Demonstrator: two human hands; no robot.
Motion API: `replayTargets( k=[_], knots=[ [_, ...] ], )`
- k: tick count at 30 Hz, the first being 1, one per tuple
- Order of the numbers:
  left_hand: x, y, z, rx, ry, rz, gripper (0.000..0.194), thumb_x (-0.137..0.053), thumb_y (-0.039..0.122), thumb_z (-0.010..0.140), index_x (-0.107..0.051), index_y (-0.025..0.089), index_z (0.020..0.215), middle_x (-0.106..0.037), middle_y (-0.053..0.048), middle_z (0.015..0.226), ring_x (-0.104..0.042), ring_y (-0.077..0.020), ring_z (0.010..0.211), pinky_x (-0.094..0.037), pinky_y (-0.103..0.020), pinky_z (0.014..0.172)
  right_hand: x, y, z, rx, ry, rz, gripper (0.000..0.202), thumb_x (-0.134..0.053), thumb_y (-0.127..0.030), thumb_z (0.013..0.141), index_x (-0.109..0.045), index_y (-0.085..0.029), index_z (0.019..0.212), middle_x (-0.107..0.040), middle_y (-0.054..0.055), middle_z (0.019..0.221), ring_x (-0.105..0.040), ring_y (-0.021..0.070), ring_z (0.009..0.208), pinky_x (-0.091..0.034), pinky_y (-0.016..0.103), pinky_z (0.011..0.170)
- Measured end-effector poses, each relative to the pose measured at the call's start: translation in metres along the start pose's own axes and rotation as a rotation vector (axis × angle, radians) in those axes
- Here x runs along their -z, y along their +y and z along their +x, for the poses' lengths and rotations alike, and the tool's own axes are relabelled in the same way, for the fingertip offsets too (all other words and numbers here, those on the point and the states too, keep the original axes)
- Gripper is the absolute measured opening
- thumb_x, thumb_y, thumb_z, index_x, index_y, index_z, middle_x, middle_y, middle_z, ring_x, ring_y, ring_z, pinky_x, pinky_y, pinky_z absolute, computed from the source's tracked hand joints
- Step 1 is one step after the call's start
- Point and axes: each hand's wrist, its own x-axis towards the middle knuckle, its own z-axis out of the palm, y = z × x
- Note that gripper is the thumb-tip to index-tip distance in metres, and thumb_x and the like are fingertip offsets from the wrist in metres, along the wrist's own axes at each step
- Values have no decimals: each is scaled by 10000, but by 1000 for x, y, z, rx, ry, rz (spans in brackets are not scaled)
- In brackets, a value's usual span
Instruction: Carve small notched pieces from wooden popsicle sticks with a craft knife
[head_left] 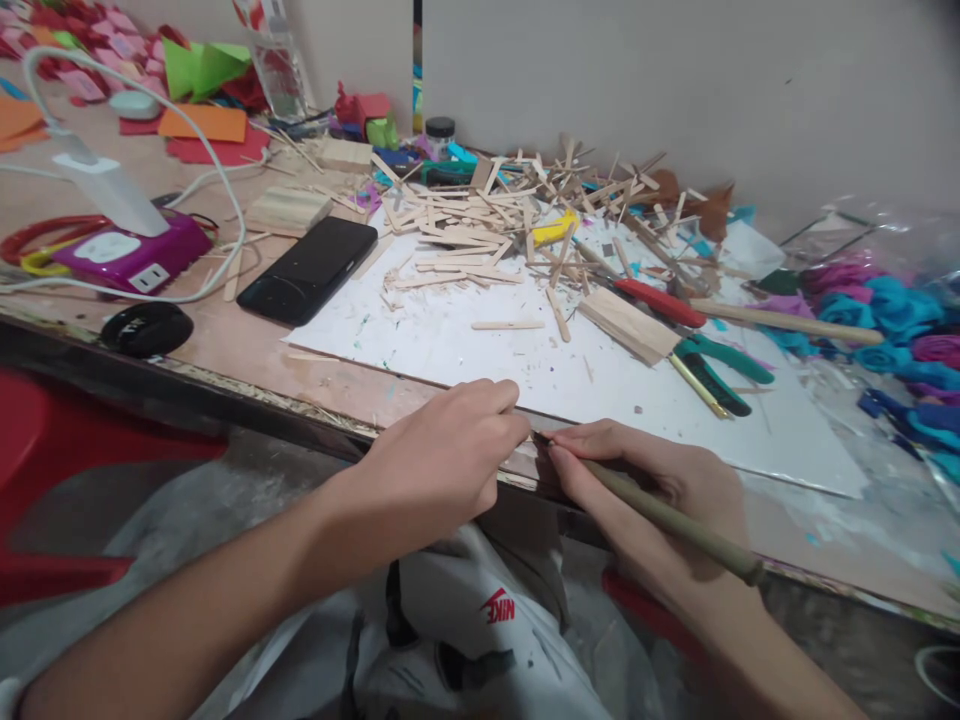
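Note:
My left hand (pixel 457 450) is closed in a pinch at the table's front edge. Whatever sits between its fingertips is too small and hidden to name. Just to its right, my right hand (pixel 652 480) grips a slim tool with a round olive-brown handle (pixel 675 525) like a pen. The tool's dark narrow tip points left and almost meets the left fingertips; its exact kind does not show. Beyond both hands lies a white sheet (pixel 420 345), with a flat wooden stick (pixel 508 325) and a wooden block (pixel 628 325) on it.
Behind the sheet spreads a heap of wooden sticks (pixel 465 225). Green-handled pliers (pixel 720 370) and a red-handled tool (pixel 660 302) lie at right. A black phone (pixel 307 270), a purple power adapter (pixel 142 255) with white cables and a black mouse (pixel 147 328) occupy the left.

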Motion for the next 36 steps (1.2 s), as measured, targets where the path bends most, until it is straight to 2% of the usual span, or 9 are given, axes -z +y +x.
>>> replayTargets(
  k=[5,7,11,15,18,20,24,29,36],
  knots=[
    [2,1,2,18,-18,-10,269,-533,0,941,-730,183,967,-608,-46,958,-571,-204,858,-418,-351,739,2,-1,-2,-55,-12,18,135,-824,-440,951,-871,-323,904,-880,39,973,-840,255,830,-713,366,779],
    [4,1,3,15,-26,-18,284,-538,-10,935,-747,178,973,-620,-48,954,-585,-205,868,-425,-350,746,4,-3,-3,-110,-3,28,153,-832,-464,946,-884,-324,916,-882,49,984,-845,268,831,-720,375,743],
    [8,0,5,-1,-19,-36,299,-535,-5,989,-782,164,974,-619,-44,935,-581,-189,839,-416,-347,734,18,-5,5,-239,26,57,199,-871,-496,916,-909,-315,986,-888,57,1005,-854,254,806,-708,314,651],
    [8,-3,4,-24,-8,-43,283,-552,18,1026,-770,171,931,-608,-29,932,-542,-168,802,-390,-343,706,34,-1,27,-275,-150,98,305,-981,-508,771,-928,-302,990,-889,72,1030,-869,284,874,-729,307,686],
    [6,-6,2,-17,-1,-52,292,-541,10,1031,-744,177,904,-616,-22,958,-546,-161,831,-391,-336,723,39,6,41,-311,-287,122,336,-1012,-507,729,-933,-298,980,-888,71,1001,-867,279,843,-716,282,661],
    [5,-7,1,-12,2,-65,301,-532,4,1032,-730,181,891,-620,-17,965,-554,-159,860,-394,-334,742,39,10,45,-333,-324,143,340,-1020,-502,714,-935,-297,971,-888,67,992,-871,276,861,-718,268,692],
    [6,-10,-1,-9,0,-103,307,-528,31,1066,-749,198,933,-663,-11,1019,-578,-153,925,-416,-326,804,36,13,45,-357,-300,175,325,-1031,-485,694,-934,-313,952,-890,55,1021,-877,276,951,-734,274,809],
    [7,-11,-1,-23,33,-65,310,-515,102,1109,-787,215,1013,-709,-28,1033,-604,-176,939,-435,-345,801,34,16,45,-371,-300,206,327,-1044,-475,675,-932,-311,935,-889,54,1019,-878,284,922,-743,292,786],
    [8,-6,2,-6,7,-8,343,-482,92,1091,-755,208,920,-717,-38,1013,-604,-184,923,-445,-345,770,33,16,46,-366,-303,179,328,-1040,-488,684,-933,-311,938,-888,47,1015,-879,289,904,-729,257,699]
  ],
)
